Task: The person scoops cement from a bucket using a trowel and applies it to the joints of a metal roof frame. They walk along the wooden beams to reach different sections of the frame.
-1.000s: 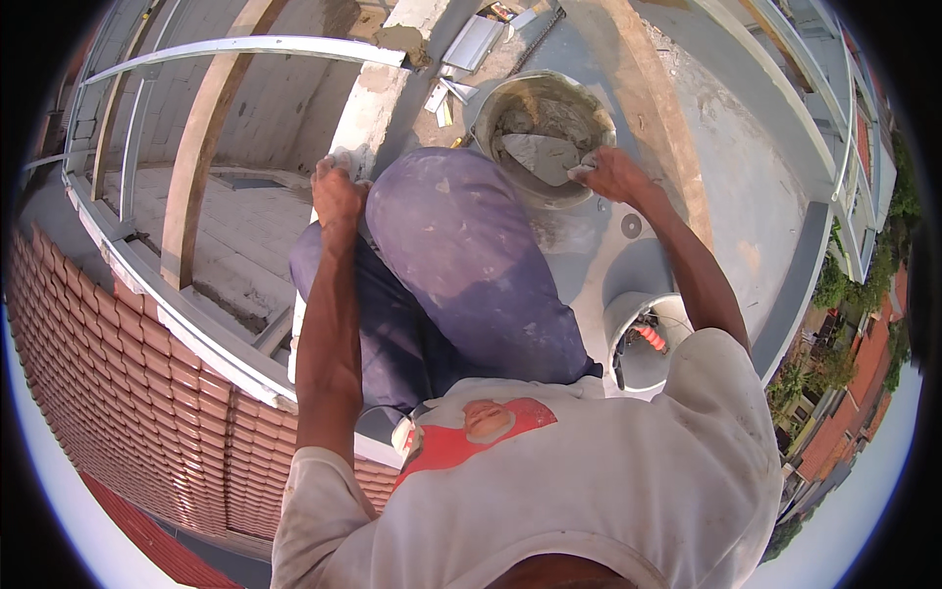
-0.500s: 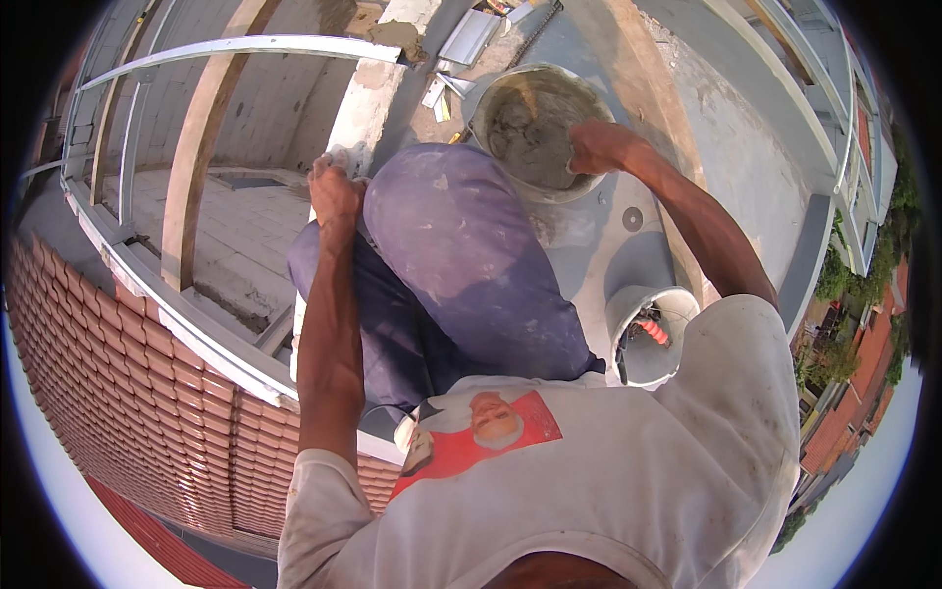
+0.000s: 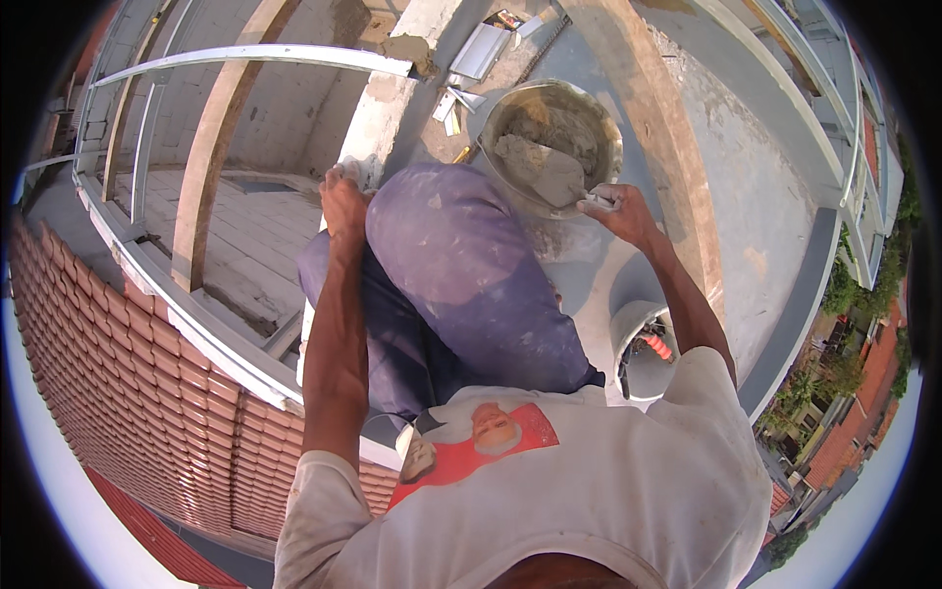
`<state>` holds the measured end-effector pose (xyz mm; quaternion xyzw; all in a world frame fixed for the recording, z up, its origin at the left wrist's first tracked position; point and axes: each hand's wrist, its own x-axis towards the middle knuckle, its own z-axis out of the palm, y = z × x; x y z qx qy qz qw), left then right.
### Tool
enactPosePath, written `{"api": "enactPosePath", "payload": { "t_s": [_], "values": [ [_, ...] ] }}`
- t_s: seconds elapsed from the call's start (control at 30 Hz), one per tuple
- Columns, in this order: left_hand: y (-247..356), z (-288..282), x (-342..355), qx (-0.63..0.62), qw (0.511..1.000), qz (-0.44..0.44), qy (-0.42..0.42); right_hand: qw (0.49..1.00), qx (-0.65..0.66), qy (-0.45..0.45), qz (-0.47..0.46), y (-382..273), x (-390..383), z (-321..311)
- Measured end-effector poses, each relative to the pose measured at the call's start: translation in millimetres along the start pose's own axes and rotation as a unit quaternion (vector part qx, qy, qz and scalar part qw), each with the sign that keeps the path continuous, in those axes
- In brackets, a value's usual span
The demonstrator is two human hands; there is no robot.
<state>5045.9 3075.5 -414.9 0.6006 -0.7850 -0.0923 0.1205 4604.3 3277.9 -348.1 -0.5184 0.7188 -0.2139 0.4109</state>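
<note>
My right hand is closed round the handle of a trowel at the near right rim of a round bucket. Grey wet mortar lies heaped over the blade, hiding most of it. More mortar fills the bucket behind it. To the left, beside my raised knee, my left hand grips the top edge of a narrow white block wall, its fingers curled. A lump of mortar sits farther along that wall, near the end of a metal bar.
A smaller white bucket with an orange-handled tool stands near my right side. Metal offcuts and tools lie beyond the mortar bucket. Wooden posts and metal framing rise at left, above a tiled roof. A plank runs along the right.
My right hand has drawn back toward me from inside the bucket, bringing the mortar-laden trowel up to the near rim. My left hand stays on the wall.
</note>
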Motion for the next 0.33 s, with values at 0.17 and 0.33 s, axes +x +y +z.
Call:
{"api": "enactPosePath", "payload": {
  "t_s": [0.17,0.33],
  "values": [
    [4,10,0,-0.095,0.991,-0.072,-0.053,0.985,0.04,-0.023,0.166,-12,-25,24],
    [-58,31,-1,0.034,0.996,0.037,-0.079,0.951,0.256,0.007,0.172,-20,-27,62]
  ]
}}
